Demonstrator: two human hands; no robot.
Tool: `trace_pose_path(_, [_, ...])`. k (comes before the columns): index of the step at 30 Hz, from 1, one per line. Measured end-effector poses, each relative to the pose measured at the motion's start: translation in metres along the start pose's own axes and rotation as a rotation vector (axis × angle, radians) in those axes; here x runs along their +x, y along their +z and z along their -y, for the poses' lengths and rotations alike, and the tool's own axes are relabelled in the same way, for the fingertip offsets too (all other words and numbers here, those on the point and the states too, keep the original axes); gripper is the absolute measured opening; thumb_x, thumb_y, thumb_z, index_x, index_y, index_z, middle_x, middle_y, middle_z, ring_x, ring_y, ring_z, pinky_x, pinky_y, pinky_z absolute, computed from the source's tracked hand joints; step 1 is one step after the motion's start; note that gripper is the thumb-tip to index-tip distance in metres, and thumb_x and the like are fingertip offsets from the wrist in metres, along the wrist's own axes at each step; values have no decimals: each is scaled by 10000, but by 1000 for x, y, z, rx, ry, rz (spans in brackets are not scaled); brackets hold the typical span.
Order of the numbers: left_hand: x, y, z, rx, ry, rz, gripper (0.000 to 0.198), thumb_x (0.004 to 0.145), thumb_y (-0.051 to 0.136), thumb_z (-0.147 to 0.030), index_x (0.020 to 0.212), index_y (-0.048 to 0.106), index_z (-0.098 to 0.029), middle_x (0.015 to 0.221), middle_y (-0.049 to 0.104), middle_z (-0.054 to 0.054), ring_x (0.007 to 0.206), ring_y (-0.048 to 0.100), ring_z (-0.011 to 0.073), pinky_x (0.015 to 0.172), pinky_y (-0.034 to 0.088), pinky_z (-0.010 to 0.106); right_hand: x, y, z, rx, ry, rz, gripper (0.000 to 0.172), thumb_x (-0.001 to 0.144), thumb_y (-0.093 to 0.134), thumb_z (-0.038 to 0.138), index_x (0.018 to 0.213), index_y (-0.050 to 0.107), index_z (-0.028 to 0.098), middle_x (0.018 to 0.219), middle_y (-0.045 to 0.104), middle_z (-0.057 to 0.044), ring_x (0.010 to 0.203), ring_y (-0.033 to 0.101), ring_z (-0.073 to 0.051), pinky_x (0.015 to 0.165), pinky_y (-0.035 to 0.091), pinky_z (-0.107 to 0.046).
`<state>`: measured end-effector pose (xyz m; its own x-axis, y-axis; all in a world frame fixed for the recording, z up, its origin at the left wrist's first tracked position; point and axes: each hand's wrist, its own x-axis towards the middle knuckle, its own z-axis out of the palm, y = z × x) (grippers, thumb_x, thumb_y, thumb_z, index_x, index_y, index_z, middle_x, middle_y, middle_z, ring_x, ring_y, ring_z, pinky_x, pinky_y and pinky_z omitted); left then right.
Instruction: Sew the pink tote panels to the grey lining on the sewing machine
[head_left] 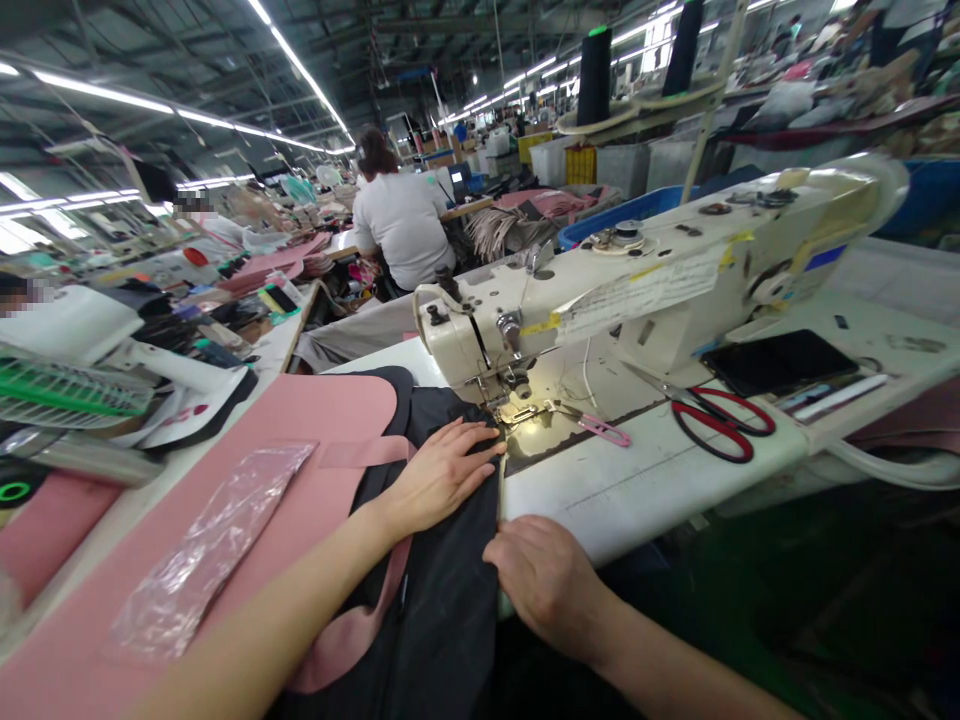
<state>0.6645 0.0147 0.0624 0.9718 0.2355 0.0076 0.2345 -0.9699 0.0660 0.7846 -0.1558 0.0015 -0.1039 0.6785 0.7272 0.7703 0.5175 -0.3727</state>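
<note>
Black fabric (450, 590) runs from the sewing machine (510, 325) down over the table's front edge. My left hand (442, 470) lies flat on it with fingers stretched toward the lit presser foot (517, 410). At the table edge, my right hand (544, 575) is closed and pinches the right edge of the black fabric. A pink panel (300, 540) with a pink strap (360, 453) lies left of the black fabric. On the panel rests a clear plastic packet (217, 545). Where the fabric meets the needle is partly hidden by my fingers.
Red-handled scissors (720, 425), pink thread snips (600, 428) and a black phone (780, 362) lie on the machine table to the right. A white pen (840, 397) is beside the phone. A fan (75, 385) stands at the left. A person in white (405, 225) sits ahead.
</note>
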Motion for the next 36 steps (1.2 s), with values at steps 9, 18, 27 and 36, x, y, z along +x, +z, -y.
trace_pose_path(9, [3,1,0,15,-14,4,409,1013,333,-359,1386,489,-300,1443,468,36,1380,389,182,1213,317,497,1,0,-3,-2,21,20,273,978,307,51,901,536,180,723,612,-30,723,595,-178,745,450,-300])
trace_pose_path(18, [4,8,-2,-35,-75,-64,403,1011,334,-362,1352,534,-284,1417,487,52,1356,410,204,1199,335,508,2,-6,-12,28,12,69,229,930,371,43,908,553,180,761,630,-43,744,583,-193,755,459,-320])
trace_pose_path(27, [8,15,-15,-72,-198,-160,417,1006,334,-392,1319,572,-255,1370,507,65,1279,453,229,1158,380,499,0,-14,-29,121,163,86,249,788,480,-11,887,562,202,774,628,-22,756,594,-197,733,439,-293])
trace_pose_path(36, [13,19,-18,-60,-238,-225,414,1001,349,-390,1271,605,-208,1330,548,91,1240,493,243,1107,432,494,12,-23,-40,167,277,218,262,770,495,-13,877,581,211,774,637,-1,754,609,-181,715,409,-260])
